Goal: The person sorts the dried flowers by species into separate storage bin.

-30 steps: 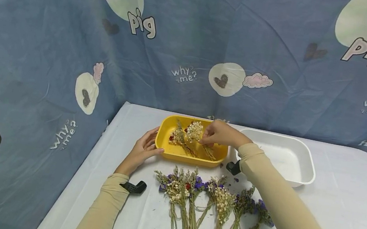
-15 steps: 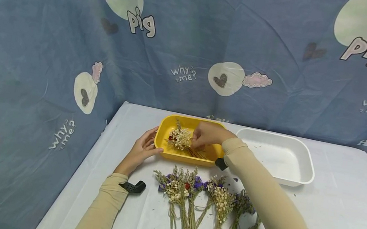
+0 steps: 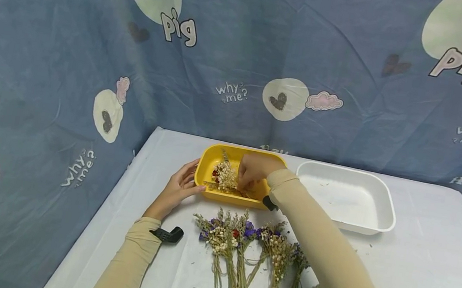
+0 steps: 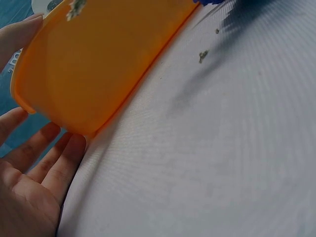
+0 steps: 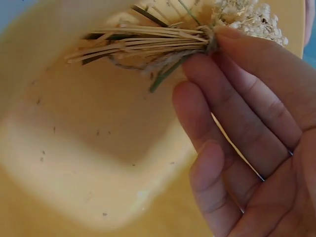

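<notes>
In the head view my right hand (image 3: 255,170) is inside the yellow tray (image 3: 229,199). It pinches a small dried flower bunch (image 5: 148,44) at its tied stems, between thumb and fingertips, as the right wrist view shows. The bunch's cream blossoms (image 3: 225,175) lie toward the tray's left side, among other sprigs with red and grey-green bits. Part of the tray's right side is hidden by my hand. My left hand (image 3: 179,187) rests on the tray's left end, its fingers (image 4: 69,153) fairly straight against the outer wall and its thumb near the front rim.
Several dried bouquets (image 3: 232,254) lie in a row on the white tablecloth (image 3: 427,273) before the tray; my right forearm covers some at the right. A white tray (image 3: 362,228) stands right of the yellow one. A blue printed curtain (image 3: 349,132) hangs behind.
My right hand has moved left and slightly down within the yellow tray, bringing the flower bunch beside the other sprigs. My left hand stays at the tray's end.
</notes>
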`<move>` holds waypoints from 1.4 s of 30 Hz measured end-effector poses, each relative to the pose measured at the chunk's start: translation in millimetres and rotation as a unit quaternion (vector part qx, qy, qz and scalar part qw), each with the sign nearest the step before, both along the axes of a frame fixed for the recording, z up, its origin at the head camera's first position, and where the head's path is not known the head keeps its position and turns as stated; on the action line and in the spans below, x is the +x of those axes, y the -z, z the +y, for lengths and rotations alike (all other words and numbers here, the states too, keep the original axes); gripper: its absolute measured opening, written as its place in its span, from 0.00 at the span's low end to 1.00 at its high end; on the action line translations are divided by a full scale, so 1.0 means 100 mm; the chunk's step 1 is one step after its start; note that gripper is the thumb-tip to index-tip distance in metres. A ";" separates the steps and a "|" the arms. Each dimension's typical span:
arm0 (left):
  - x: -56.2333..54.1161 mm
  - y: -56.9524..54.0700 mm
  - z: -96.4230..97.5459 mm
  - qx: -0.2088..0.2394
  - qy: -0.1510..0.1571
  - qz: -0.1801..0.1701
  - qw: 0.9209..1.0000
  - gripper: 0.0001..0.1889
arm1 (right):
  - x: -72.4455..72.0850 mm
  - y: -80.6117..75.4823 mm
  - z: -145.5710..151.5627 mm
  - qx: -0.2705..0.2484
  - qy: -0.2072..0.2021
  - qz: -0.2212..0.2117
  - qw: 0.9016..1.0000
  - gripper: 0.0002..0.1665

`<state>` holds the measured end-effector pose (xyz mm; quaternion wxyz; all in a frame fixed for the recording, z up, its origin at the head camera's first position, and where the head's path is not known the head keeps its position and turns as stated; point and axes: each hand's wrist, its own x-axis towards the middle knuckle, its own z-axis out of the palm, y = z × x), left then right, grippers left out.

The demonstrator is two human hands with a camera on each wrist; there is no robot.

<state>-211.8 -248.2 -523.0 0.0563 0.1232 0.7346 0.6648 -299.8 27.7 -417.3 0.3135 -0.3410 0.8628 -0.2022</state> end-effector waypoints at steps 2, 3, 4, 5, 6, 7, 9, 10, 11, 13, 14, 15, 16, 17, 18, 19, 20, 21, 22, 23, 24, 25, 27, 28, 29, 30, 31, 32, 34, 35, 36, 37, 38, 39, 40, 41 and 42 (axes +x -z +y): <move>0.00 0.00 0.00 -0.001 0.000 0.000 1.000 0.44 | 0.00 0.02 -0.01 0.009 0.000 -0.003 1.000 0.08; -0.01 0.01 0.00 -0.001 -0.001 0.000 1.000 0.44 | 0.01 0.02 -0.02 0.012 0.002 -0.008 1.000 0.07; -0.01 0.01 0.00 -0.001 -0.001 0.001 1.000 0.44 | 0.01 0.03 -0.02 0.014 0.002 -0.012 1.000 0.07; -0.01 0.01 0.01 -0.001 -0.002 0.000 1.000 0.44 | 0.01 0.03 -0.02 0.015 0.003 -0.016 1.000 0.07; -0.01 0.01 0.01 0.000 -0.002 -0.001 1.000 0.44 | 0.02 0.03 -0.03 0.015 0.005 -0.021 1.000 0.06; -0.01 0.00 0.00 0.000 -0.003 -0.002 1.000 0.44 | 0.02 0.03 -0.03 0.015 0.007 -0.027 0.999 0.06; -0.01 0.00 0.00 -0.001 -0.004 -0.003 1.000 0.44 | 0.03 0.02 -0.04 0.015 0.008 -0.030 0.999 0.06; -0.01 0.00 0.00 -0.001 -0.003 -0.004 1.000 0.44 | 0.03 0.02 -0.04 0.015 0.009 -0.029 0.999 0.06; -0.01 0.00 0.00 0.000 -0.003 -0.006 1.000 0.44 | 0.02 0.03 -0.04 0.014 0.009 -0.028 0.999 0.06; -0.01 0.00 -0.01 0.000 -0.002 -0.007 1.000 0.44 | 0.01 0.05 -0.03 0.008 0.007 -0.028 1.000 0.08; -0.01 0.00 -0.01 0.000 -0.001 -0.008 1.000 0.44 | 0.01 0.06 -0.02 0.005 0.008 -0.026 1.000 0.09; -0.01 0.00 -0.01 0.000 -0.002 -0.008 1.000 0.44 | 0.00 0.07 -0.01 0.001 0.009 -0.026 1.000 0.09; -0.01 0.00 -0.01 0.001 -0.002 -0.008 1.000 0.44 | -0.01 0.09 0.00 -0.004 0.010 -0.022 1.000 0.11; -0.01 0.00 -0.01 0.001 -0.002 -0.008 1.000 0.44 | -0.01 0.09 0.02 -0.010 0.011 -0.022 1.000 0.12; -0.01 0.01 -0.02 0.001 -0.002 -0.008 1.000 0.45 | -0.01 0.09 0.03 -0.015 0.013 -0.020 1.000 0.12; -0.02 0.01 -0.02 0.000 -0.002 -0.008 1.000 0.45 | 0.00 0.08 0.04 -0.020 0.015 -0.017 1.000 0.11; -0.01 0.01 -0.02 0.000 -0.002 -0.008 1.000 0.45 | 0.00 0.07 0.06 -0.026 0.018 -0.013 0.999 0.11; -0.01 0.00 -0.02 0.000 -0.003 -0.008 1.000 0.45 | 0.00 0.06 0.08 -0.033 0.020 -0.010 0.999 0.10; -0.01 0.00 -0.02 0.000 -0.003 -0.007 1.000 0.45 | 0.01 0.06 0.10 -0.041 0.024 -0.007 0.999 0.10; -0.01 0.00 -0.02 0.000 -0.003 -0.007 1.000 0.45 | 0.01 0.05 0.13 -0.049 0.032 -0.008 0.998 0.08; -0.01 0.00 -0.01 0.000 -0.003 -0.007 1.000 0.44 | 0.02 0.03 0.16 -0.057 0.039 -0.002 0.998 0.08; -0.01 0.00 -0.01 0.001 -0.003 -0.007 1.000 0.44 | 0.03 0.02 0.18 -0.065 0.046 0.003 0.997 0.07; 0.00 0.00 -0.01 0.000 -0.002 -0.004 1.000 0.44 | 0.05 0.01 0.24 -0.085 0.061 0.016 0.994 0.07; 0.00 0.00 -0.01 0.001 -0.003 -0.003 1.000 0.44 | 0.07 0.00 0.27 -0.095 0.067 0.024 0.993 0.08; 0.00 0.00 -0.01 0.001 -0.003 -0.003 1.000 0.44 | 0.09 -0.01 0.30 -0.102 0.072 0.035 0.992 0.08; 0.00 0.00 -0.01 0.001 -0.002 -0.003 1.000 0.44 | 0.10 -0.01 0.33 -0.111 0.073 0.048 0.990 0.08; -0.01 0.00 -0.01 0.000 -0.001 -0.002 1.000 0.44 | 0.13 -0.01 0.36 -0.118 0.076 0.056 0.988 0.08; -0.01 0.01 -0.01 -0.001 0.000 -0.001 1.000 0.44 | 0.15 -0.01 0.38 -0.124 0.081 0.064 0.987 0.08; -0.01 0.01 0.00 0.000 -0.001 -0.001 1.000 0.44 | 0.20 -0.02 0.45 -0.133 0.092 0.073 0.984 0.08; -0.01 0.01 0.00 -0.001 0.000 -0.001 1.000 0.44 | 0.23 -0.02 0.48 -0.136 0.098 0.077 0.983 0.08; -0.02 0.00 0.00 -0.001 0.000 0.000 1.000 0.44 | 0.26 -0.02 0.51 -0.140 0.106 0.077 0.981 0.08; -0.01 0.00 0.00 -0.001 0.000 0.000 1.000 0.44 | 0.30 -0.03 0.54 -0.142 0.114 0.078 0.980 0.09; -0.01 0.00 0.00 -0.002 0.000 0.001 1.000 0.44 | 0.34 -0.03 0.57 -0.144 0.120 0.080 0.979 0.09; -0.01 0.00 0.00 -0.002 -0.001 0.000 1.000 0.44 | 0.38 -0.05 0.60 -0.147 0.125 0.081 0.978 0.09; -0.01 0.00 0.00 -0.004 -0.002 -0.001 1.000 0.44 | 0.42 -0.05 0.63 -0.148 0.131 0.083 0.977 0.09; -0.01 0.00 0.00 -0.005 -0.003 -0.003 1.000 0.44 | 0.46 -0.06 0.66 -0.149 0.137 0.085 0.976 0.08; -0.01 0.00 0.00 -0.005 -0.003 -0.003 1.000 0.45 | 0.50 -0.06 0.69 -0.151 0.140 0.086 0.975 0.08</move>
